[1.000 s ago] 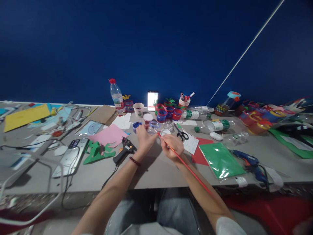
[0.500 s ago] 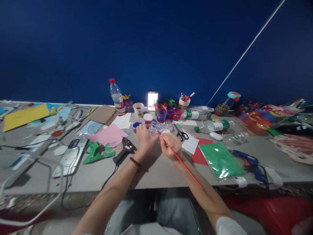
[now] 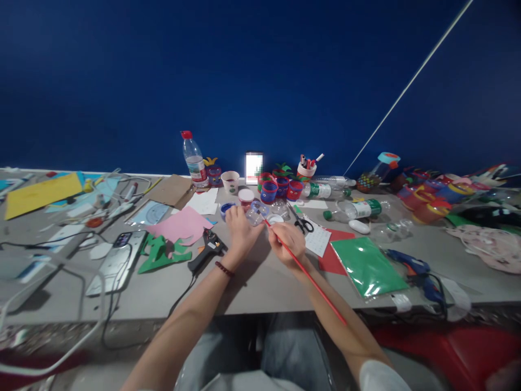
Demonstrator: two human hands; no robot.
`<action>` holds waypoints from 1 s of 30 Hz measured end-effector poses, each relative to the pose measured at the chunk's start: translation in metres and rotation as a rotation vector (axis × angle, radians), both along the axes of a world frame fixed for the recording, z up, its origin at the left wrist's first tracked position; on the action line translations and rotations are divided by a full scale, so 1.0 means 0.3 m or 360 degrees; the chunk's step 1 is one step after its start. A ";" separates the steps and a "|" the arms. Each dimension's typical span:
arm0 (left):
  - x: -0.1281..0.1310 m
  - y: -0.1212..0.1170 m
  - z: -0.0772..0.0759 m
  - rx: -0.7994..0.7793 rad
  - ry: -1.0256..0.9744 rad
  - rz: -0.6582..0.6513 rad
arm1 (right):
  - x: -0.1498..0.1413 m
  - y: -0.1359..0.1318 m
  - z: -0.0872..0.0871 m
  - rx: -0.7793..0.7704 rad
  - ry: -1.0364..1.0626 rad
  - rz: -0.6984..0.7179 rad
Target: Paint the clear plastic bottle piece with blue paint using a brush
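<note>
My left hand (image 3: 241,228) is closed around a clear plastic cup-like piece (image 3: 254,215) with blue on its rim. A long red paintbrush (image 3: 307,271) is pinched in my right hand (image 3: 288,243), its tip end at the clear piece and its handle slanting back over my right forearm. Exact contact of the bristles is too small to make out. Just behind my left hand sits a small pot of blue paint (image 3: 227,207). Beside it stands a tub with a pale lid (image 3: 246,195). Black scissors (image 3: 303,224) lie to the right of my right hand.
Blue-and-red decorated cups (image 3: 269,191) stand behind my hands, near a lit screen (image 3: 254,167). A black glue gun (image 3: 207,251) lies left, a blue glue gun (image 3: 419,271) right. Plastic bottles (image 3: 364,209) and a green packet (image 3: 368,266) are on the right.
My right hand has shifted slightly right, and the brush handle's end has moved down and right. Another person's hand at the far right has left the pale pink piece.
</note>
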State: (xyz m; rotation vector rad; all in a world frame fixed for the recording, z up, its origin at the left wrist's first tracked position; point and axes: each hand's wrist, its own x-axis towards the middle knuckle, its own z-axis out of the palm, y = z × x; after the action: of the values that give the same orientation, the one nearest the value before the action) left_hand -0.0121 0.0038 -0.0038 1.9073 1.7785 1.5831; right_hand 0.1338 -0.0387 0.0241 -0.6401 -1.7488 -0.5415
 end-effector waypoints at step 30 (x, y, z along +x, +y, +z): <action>-0.001 0.010 -0.007 -0.0013 0.0074 0.0096 | -0.002 0.000 0.016 -0.0060 -0.0039 -0.0022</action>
State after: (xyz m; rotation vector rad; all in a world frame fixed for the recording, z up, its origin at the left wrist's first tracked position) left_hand -0.0124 0.0067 -0.0060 1.9194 1.8750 1.5599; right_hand 0.1331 -0.0386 0.0288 -0.6751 -1.7824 -0.5293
